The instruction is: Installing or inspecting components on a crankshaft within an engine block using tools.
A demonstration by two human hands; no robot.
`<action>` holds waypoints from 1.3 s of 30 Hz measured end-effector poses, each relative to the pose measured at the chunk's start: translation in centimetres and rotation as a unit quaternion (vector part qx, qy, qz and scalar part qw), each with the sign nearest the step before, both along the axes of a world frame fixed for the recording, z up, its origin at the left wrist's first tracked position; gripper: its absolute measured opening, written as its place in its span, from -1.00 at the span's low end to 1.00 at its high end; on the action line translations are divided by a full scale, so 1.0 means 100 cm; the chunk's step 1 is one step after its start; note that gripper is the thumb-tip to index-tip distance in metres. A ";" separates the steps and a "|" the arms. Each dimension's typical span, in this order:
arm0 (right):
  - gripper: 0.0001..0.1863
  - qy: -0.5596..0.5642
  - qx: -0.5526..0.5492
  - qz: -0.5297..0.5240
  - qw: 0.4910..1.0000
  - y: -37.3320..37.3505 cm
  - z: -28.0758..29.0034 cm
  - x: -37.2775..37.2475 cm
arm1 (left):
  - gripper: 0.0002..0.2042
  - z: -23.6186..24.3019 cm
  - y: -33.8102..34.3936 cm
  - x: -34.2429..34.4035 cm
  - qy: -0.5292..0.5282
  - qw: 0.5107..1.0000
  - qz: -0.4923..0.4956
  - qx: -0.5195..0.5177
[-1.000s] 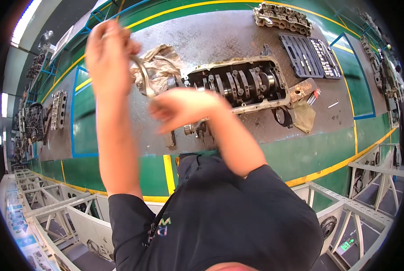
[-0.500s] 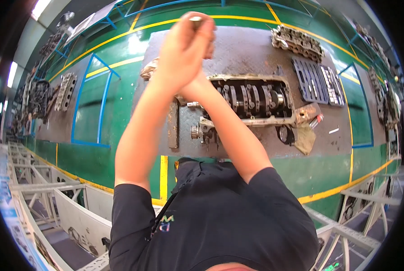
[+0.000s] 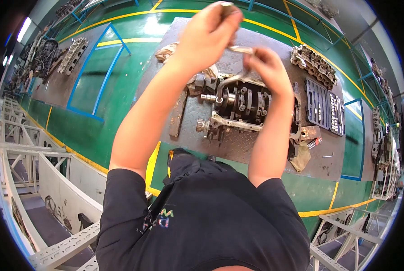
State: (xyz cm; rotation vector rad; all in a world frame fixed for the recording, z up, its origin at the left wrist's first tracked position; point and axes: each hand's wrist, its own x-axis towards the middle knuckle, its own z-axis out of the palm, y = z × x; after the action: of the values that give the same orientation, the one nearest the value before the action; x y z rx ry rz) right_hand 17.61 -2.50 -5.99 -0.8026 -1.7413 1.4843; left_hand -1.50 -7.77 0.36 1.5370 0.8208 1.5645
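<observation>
Between both hands' fingers, a curved silver metal part [image 3: 235,67]; left hand [image 3: 208,34] and right hand [image 3: 266,67] pinching it, a slip drops it onto the grey engine block [image 3: 251,106].

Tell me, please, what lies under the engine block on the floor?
The engine block rests on a grey chequered metal plate, which lies on the green floor. A crumpled cloth shows at its far-left end. The hands and forearms cover part of the block and plate.
</observation>
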 end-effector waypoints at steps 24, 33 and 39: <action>-0.69 0.042 0.049 0.225 0.972 -0.023 -0.026 -0.033 | -0.80 0.005 0.000 0.023 0.145 0.972 0.166 0.075; -0.68 -0.095 0.193 -0.047 0.976 -0.050 -0.022 -0.088 | -0.80 -0.001 0.004 0.014 0.179 0.938 0.279 0.100; -0.69 0.112 0.180 -0.247 0.945 0.033 -0.053 -0.045 | -0.78 -0.003 0.001 0.030 0.118 0.991 -0.004 0.065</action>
State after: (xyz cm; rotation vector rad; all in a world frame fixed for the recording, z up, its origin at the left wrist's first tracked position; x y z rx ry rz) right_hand 13.11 0.81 -11.25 -0.7673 -1.4418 0.8530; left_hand 1.54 -7.68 0.05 1.8435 0.8538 1.4725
